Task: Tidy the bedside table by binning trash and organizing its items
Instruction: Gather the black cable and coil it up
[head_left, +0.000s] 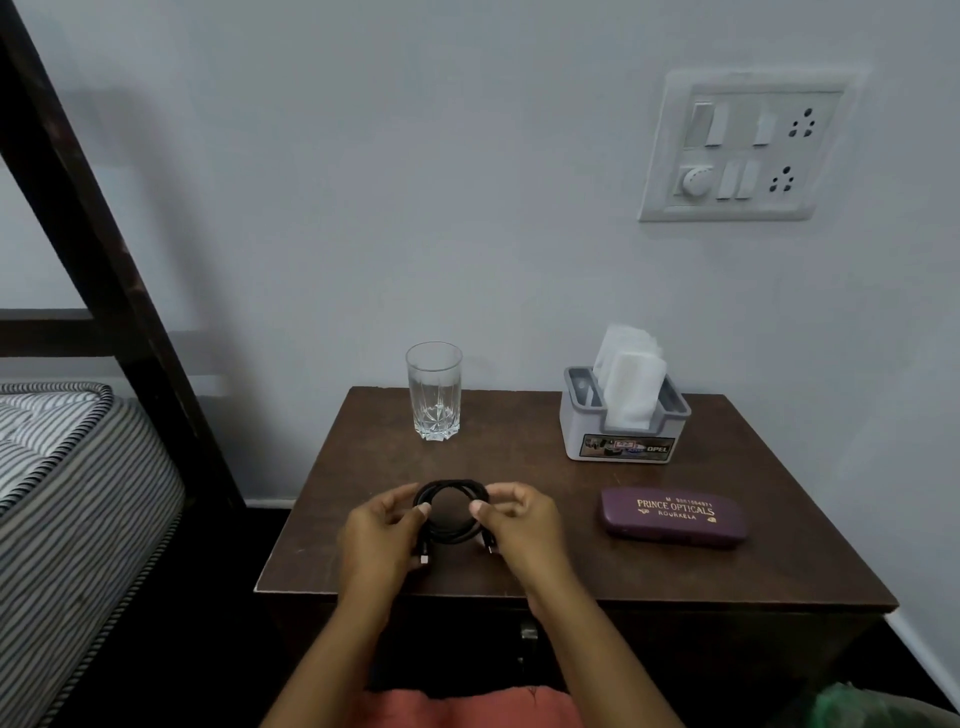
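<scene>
A black cable (451, 488) is wound into a round coil just above the front middle of the dark wooden bedside table (727, 577). My left hand (376, 535) pinches the coil's left side and my right hand (519, 525) pinches its right side. Both plug ends hang down below the coil, between my hands. An empty clear glass (434, 391) stands at the back left of the table. At the back right is a grey holder (623, 431) with white tissues sticking up out of it. A purple spectacle case (674, 517) lies shut on the right.
A striped mattress (67, 499) on a dark bed frame (104, 249) is to the left of the table. A switchboard (737, 150) is on the wall above the right side. Something green (852, 709) shows at the bottom right corner.
</scene>
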